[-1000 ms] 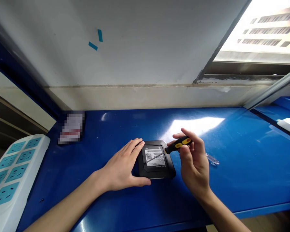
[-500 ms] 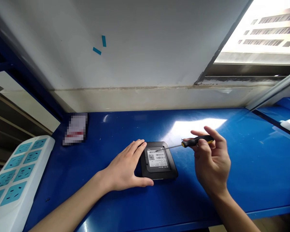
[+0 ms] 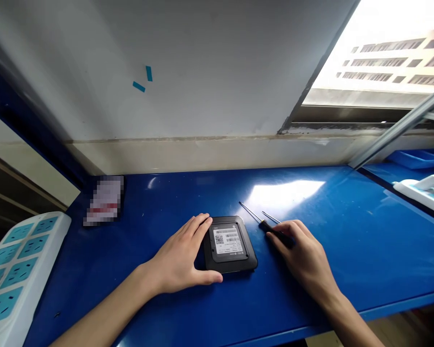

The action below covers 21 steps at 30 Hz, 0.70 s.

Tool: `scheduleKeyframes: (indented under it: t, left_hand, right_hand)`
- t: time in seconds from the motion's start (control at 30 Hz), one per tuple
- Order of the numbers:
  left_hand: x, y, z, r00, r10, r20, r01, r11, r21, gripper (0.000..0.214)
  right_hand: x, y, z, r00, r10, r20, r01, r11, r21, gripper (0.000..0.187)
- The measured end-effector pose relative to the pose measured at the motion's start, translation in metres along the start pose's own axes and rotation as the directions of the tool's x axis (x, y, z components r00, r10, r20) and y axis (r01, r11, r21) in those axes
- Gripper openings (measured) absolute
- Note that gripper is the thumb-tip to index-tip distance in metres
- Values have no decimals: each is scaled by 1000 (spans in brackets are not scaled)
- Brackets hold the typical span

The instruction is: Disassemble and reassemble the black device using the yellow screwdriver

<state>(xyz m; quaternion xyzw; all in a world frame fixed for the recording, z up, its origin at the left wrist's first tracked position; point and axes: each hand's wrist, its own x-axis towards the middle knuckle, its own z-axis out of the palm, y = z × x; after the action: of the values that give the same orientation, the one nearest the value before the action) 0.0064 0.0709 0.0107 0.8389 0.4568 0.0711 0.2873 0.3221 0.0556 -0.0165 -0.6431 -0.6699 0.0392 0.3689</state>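
A flat black electronic box with rounded corners lies on the blue table, its white barcode label facing up. My left hand grips the box's left side, fingertips at the far corner and thumb along the near edge. To the right of the box, my right hand is closed around the black handle of a screwdriver, held low over the table with its shaft pointing to the far left. A second thin metal shaft sticks out from under the right fingers; the rest of it is hidden.
A white power strip with teal sockets stands at the left. Behind it lies a blurred-out packet. The blue table meets a wall at the back. Beyond a metal post at the right are a blue tray and another power strip.
My right hand has turned over and lowered, taking the screwdriver's tip off the label and down to the table right of the box. My left hand stays on the box. The view has shifted slightly.
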Motion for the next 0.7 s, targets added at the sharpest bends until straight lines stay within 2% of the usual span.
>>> scheduleKeyframes:
  t: [0.2, 0.37, 0.53, 0.7]
  left_hand:
    - [0, 2, -1, 1000, -18, 4, 18, 1000, 2, 114]
    - [0, 3, 0, 999, -33, 0, 33, 999, -2, 113]
    - [0, 1, 2, 1000, -26, -13, 27, 1000, 5, 111]
    - [-2, -3, 5, 999, -23, -24, 23, 1000, 12, 112]
  right_hand:
    - [-6, -4, 6, 997, -72, 23, 74, 990, -123, 28]
    - [-7, -1, -2, 998, -58, -16, 55, 987, -153, 27]
    - [-9, 28, -24, 997, 4, -71, -20, 975, -222, 39]
    - [-13, 56, -41, 999, 17, 50, -4, 966, -260, 48]
